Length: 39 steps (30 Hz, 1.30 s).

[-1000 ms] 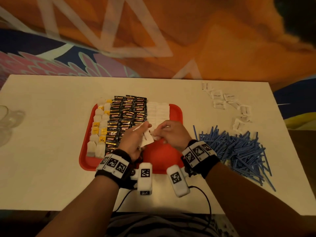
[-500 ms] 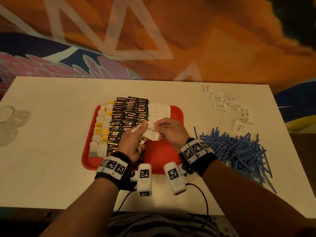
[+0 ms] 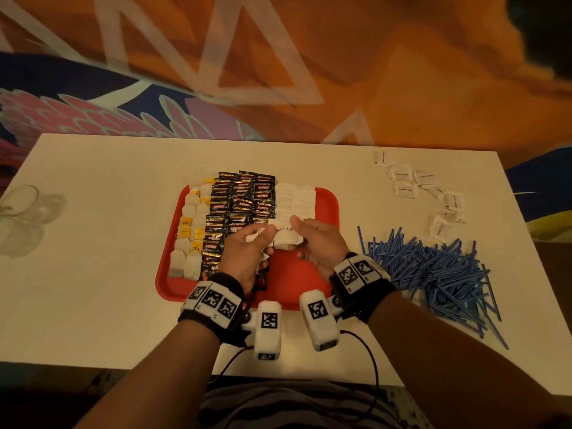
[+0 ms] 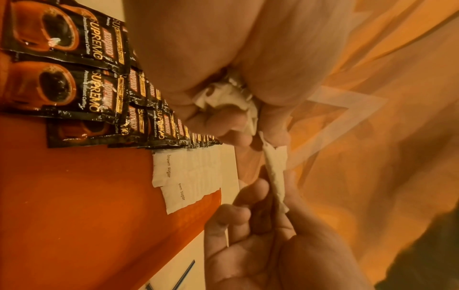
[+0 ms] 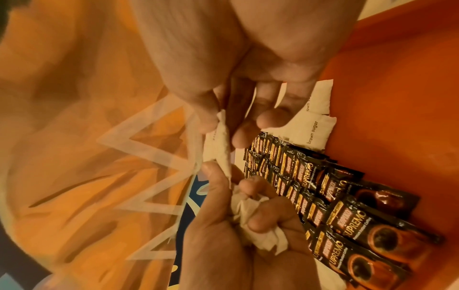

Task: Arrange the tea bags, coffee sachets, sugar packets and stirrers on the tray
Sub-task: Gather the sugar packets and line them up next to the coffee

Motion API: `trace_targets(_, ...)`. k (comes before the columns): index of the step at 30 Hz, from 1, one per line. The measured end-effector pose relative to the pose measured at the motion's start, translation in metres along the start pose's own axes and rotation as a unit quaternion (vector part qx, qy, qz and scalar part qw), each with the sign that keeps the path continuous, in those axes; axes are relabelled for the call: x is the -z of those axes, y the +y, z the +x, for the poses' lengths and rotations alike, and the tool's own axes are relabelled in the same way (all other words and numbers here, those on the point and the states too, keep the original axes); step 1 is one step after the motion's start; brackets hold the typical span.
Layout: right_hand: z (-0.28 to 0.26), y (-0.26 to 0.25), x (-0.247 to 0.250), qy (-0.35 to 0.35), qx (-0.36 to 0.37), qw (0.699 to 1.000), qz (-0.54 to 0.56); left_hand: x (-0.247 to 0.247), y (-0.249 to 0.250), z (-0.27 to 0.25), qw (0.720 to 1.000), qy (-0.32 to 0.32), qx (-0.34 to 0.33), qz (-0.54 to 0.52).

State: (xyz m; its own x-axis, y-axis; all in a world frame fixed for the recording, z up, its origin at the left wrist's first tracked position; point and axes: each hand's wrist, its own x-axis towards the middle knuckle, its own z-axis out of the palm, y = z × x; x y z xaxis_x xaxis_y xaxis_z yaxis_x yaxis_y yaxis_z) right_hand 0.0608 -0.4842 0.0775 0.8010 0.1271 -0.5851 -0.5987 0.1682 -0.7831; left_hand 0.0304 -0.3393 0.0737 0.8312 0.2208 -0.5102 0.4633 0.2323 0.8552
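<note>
1. Red tray [image 3: 325, 209] sits mid-table [image 3: 93, 243], right in front of the person.
2. On the tray, from 9 toward 3 o'clock: tea bags [image 3: 190, 224] with yellow tags, black coffee sachets [image 3: 241, 199] in overlapping rows, then white sugar packets [image 3: 295, 199] in a column.
3. The tray's 5 o'clock part is bare red.
4. Left hand [image 3: 244, 255] is over the tray centre, fingers curled around a crumpled wad of white packets [image 4: 223, 96] in the palm.
5. Left thumb and forefinger also pinch one end of a single packet [image 3: 283, 235].
6. Right hand [image 3: 318, 243] pinches the other end of that packet between thumb and fingers; its other fingers are loosely curled.
7. The packet is off the tray surface, held edge-up between both hands, just at the 6 o'clock end of the sugar column.
8. Wrist views show "brown sugar" print on the laid packets [image 5: 315, 125] directly under the hands.
9. Loose sugar pile [image 3: 414, 187] lies on the table at 2 o'clock from the tray, well apart.
10. Blue stirrers [image 3: 439, 274] lie heaped on the table at 3–4 o'clock, near the tray edge.
11. Clear glass [image 3: 21, 209] stands at the table's 9 o'clock edge.
12. Both wrists wear black bands with marker tags [image 3: 216, 301].
</note>
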Motion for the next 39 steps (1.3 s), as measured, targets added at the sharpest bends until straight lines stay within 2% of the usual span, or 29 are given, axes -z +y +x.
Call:
trace_targets(3, 0.000, 0.005, 0.003, -0.001, -0.005, 1.000, -0.002, -0.001, -0.003, 0.001, 1.000, 0.011, -0.006, 0.005)
trace_targets(7, 0.000, 0.014, 0.012, -0.025, 0.007, 0.996, -0.079, 0.001, -0.009, 0.004, 0.999, 0.036, -0.005, 0.023)
trace_targets(15, 0.009, 0.044, 0.035, 0.017, 0.008, 0.986, -0.168, 0.005, -0.033, 0.011, 0.994, 0.042, 0.004, 0.098)
trace_targets(20, 0.012, 0.055, 0.033, -0.013, -0.055, 0.994, -0.091, 0.002, -0.044, 0.018, 0.993, 0.040, 0.033, 0.104)
trace_targets(22, 0.015, 0.057, 0.030, -0.021, -0.059, 0.995, -0.076, -0.001, -0.045, 0.020, 0.992, 0.036, 0.039, 0.112)
trace_targets(27, 0.035, 0.059, 0.040, 0.063, -0.012, 0.987, -0.149, 0.002, -0.045, 0.024, 0.988, 0.066, 0.036, 0.134)
trace_targets(31, 0.058, 0.064, 0.050, 0.111, -0.025, 0.967, -0.227, 0.015, -0.041, 0.021, 0.986, 0.080, 0.038, 0.140)
trace_targets(35, 0.074, 0.068, 0.049, 0.146, -0.030, 0.955, -0.258, 0.029, -0.039, 0.016, 0.985, 0.102, 0.034, 0.133)
trace_targets(39, 0.081, 0.069, 0.045, 0.168, -0.021, 0.917, -0.362, 0.042, -0.038, 0.016, 0.982, 0.134, 0.031, 0.126)
